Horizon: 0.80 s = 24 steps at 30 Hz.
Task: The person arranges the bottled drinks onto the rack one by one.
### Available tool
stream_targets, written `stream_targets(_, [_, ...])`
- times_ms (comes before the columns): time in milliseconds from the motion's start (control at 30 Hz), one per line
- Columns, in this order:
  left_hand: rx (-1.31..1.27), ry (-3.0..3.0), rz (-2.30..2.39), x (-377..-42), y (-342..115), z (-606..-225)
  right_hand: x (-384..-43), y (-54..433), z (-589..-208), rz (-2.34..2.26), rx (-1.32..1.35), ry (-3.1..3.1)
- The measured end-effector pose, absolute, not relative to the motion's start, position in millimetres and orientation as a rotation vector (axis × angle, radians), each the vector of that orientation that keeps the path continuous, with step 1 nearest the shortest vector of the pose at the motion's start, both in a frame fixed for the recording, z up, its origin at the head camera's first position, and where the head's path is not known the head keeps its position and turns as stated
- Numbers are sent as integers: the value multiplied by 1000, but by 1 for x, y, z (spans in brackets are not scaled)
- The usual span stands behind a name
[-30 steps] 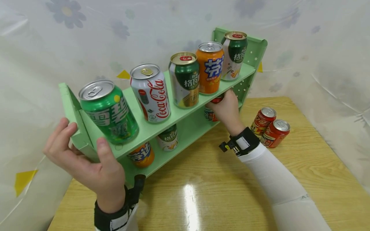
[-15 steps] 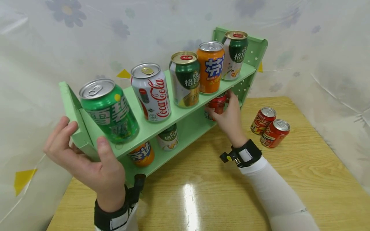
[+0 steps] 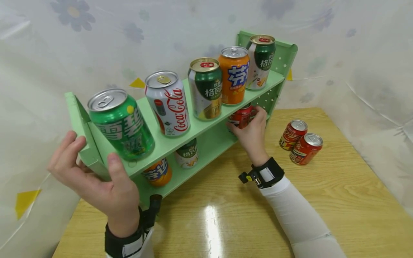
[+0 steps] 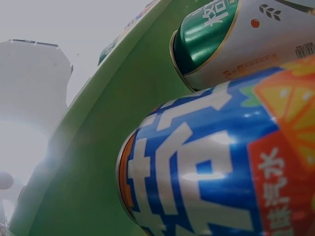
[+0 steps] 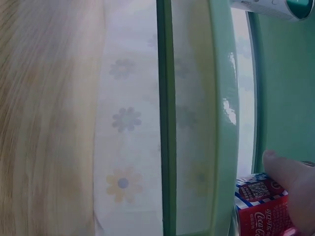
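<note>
Under the upper shelf (image 3: pixel 193 126), the right hand (image 3: pixel 252 137) curls around a red can (image 3: pixel 240 117).

Colouring of a two-tier shelf (image 3: pixel 211 147), its cans and their setting.
The shelf is pale green, its far end panel (image 3: pixel 282 61) spotted white. Upper row: a bright green can (image 3: pixel 126 127) with silvery lettering and a yellow dot; a white can (image 3: pixel 169 104) with red script; a green, white and gold can (image 3: pixel 205 93) with a red tab; an orange can (image 3: pixel 233 82) with white characters on blue; a green-and-white can (image 3: pixel 261 64). The held can (image 3: pixel 241 118) is red, with blue-and-white stripes and white lettering. Two silver-lidded red cans (image 3: pixel 305 149) match it in body colour. The table (image 3: pixel 226 208) is yellow-brown with wood grain; the wall sheet (image 3: pixel 180 25) is off-white with grey-blue flowers; the sleeve (image 3: pixel 297 211) is white, the wristband (image 3: pixel 275 170) black.
</note>
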<state>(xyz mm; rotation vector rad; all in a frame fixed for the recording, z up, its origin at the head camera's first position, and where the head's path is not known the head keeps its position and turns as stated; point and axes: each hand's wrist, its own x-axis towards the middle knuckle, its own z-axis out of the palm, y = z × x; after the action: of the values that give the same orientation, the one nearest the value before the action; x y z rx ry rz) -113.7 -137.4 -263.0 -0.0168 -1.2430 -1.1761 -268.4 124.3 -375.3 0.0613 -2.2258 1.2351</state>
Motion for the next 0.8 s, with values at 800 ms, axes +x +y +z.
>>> stream_targets(800, [-20,-1231,-1189,-113,-137,-263,-258,130,-365,1186,148,-2376])
